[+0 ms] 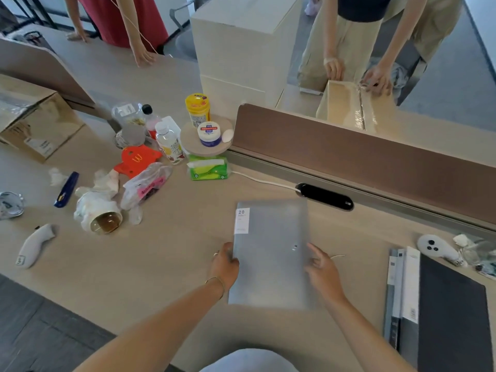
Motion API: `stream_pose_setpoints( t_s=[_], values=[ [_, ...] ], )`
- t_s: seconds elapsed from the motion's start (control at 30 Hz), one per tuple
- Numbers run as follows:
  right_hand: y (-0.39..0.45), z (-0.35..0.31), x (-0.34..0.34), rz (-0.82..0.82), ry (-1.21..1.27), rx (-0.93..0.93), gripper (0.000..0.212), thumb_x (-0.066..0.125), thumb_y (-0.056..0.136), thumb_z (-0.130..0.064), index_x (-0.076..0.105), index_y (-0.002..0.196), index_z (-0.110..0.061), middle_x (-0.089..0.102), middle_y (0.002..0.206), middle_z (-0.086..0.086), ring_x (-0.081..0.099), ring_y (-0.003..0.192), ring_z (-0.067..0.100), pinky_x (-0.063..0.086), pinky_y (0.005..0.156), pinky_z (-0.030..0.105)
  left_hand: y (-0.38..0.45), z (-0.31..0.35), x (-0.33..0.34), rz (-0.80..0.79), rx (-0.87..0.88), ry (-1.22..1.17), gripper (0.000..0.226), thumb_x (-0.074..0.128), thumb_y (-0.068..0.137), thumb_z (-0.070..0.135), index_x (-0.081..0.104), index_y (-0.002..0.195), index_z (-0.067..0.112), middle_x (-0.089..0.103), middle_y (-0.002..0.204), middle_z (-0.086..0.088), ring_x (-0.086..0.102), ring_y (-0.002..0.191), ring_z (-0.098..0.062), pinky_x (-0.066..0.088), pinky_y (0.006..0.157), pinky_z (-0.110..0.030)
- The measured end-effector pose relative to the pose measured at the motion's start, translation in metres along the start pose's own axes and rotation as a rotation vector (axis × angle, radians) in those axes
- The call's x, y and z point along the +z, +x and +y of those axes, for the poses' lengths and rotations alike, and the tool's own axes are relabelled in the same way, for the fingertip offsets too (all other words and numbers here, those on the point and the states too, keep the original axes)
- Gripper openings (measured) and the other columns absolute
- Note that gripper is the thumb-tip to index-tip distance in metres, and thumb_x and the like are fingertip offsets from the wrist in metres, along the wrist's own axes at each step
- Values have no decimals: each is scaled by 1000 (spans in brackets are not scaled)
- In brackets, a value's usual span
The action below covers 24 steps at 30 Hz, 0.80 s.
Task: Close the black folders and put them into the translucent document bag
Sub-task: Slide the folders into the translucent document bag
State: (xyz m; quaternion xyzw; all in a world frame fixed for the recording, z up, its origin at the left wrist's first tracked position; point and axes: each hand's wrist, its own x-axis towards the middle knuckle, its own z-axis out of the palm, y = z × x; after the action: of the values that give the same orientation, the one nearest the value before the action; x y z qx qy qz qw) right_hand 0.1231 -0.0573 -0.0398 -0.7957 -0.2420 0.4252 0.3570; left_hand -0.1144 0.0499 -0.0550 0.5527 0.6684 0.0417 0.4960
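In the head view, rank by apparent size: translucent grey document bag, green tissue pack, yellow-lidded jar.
1. Translucent grey document bag, largest, though nearest the camera.
2. Green tissue pack and yellow-lidded jar: too alike to rank.

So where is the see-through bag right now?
The translucent document bag lies on the desk, center of the head view, held between the left hand and right hand, just below the black cable slot.

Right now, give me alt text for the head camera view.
Both hands, left hand and right hand, grip the sides of a translucent document bag on a cluttered desk; black folders lie to the right.
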Motion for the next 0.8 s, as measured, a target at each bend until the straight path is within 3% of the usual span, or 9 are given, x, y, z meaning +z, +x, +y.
stream_pose_setpoints(
  t_s=[0.1,0.23,0.3,0.4,0.5,0.57,0.67,0.8],
  values=[
    [6,5,4,-59,-16,82,76,57,74,-1,49,145,-26,57,129,-2,53,122,14,44,107,42,9,-4,9,-33,-52,-74,45,43,83,14,54,122,33,68,95,2,65,86,-23,55,76,-35],
    [27,30,13,-105,21,154,94,58,58,-15,42,149,-28,54,146,1,55,129,20,44,108,43,12,2,13,-25,-142,-254,31,49,89,11,53,112,32,69,101,2,65,98,-28,54,93,-41],
    [26,28,16,-121,48,184,91,62,64,-10,39,151,-23,50,148,3,53,131,22,43,109,41,17,6,12,11,-196,-334,28,54,85,16,52,108,31,66,97,2,66,99,-30,54,97,-47],
    [17,14,16,-123,82,214,83,62,78,6,35,153,-17,48,145,5,48,135,23,39,110,36,44,-10,19,35,-249,-458,39,62,82,12,55,119,19,66,95,1,66,96,-31,55,96,-54],
    [23,21,15,-122,91,211,91,64,65,-9,39,152,-20,51,144,-1,51,132,23,41,110,39,48,-8,17,54,-238,-429,50,68,76,24,61,125,16,72,110,-7,71,99,-31,57,94,-52],
    [25,24,14,-123,126,199,96,61,56,-13,42,150,-20,54,146,3,54,130,25,42,110,41,36,5,11,45,-184,-413,43,72,77,24,69,117,9,76,98,-6,74,87,-27,60,88,-46],
    [17,13,10,-107,161,210,87,64,72,1,37,152,-18,51,144,5,53,128,25,43,105,36,17,25,5,46,-123,-417,17,70,90,11,65,107,10,73,86,-4,70,77,-24,58,79,-39],
    [14,17,6,-93,223,215,79,55,83,13,34,152,-17,52,130,6,53,108,21,41,89,28,2,36,6,21,-65,-428,14,62,95,8,58,104,18,71,91,-7,68,82,-31,57,87,-51]
  ],
)
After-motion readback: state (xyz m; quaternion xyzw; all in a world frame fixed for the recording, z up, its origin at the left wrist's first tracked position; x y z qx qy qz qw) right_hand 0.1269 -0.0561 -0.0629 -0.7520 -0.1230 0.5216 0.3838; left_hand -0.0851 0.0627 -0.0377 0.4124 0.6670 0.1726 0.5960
